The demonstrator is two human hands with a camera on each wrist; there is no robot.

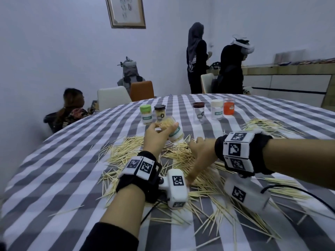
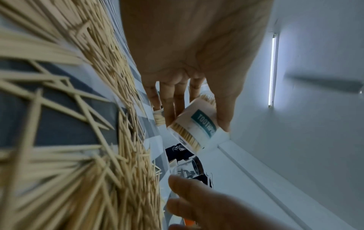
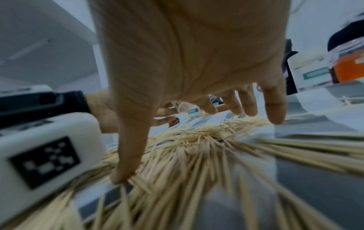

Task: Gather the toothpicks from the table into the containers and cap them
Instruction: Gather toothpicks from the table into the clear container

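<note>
Toothpicks point(image 1: 183, 156) lie heaped on the checked tablecloth point(image 1: 72, 169) under the right hand point(image 1: 199, 154), whose fingers are spread, thumb point(image 3: 126, 163) pressing into the pile. Just beyond, the left hand point(image 1: 155, 138) grips a tilted, uncapped, toothpick-filled container point(image 2: 195, 126) above the heap. Five more containers point(image 1: 198, 113) stand farther back.

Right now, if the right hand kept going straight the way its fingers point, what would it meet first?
Most likely the toothpick pile: the right hand spreads open just above it, thumb already touching; depth is unclear.
</note>
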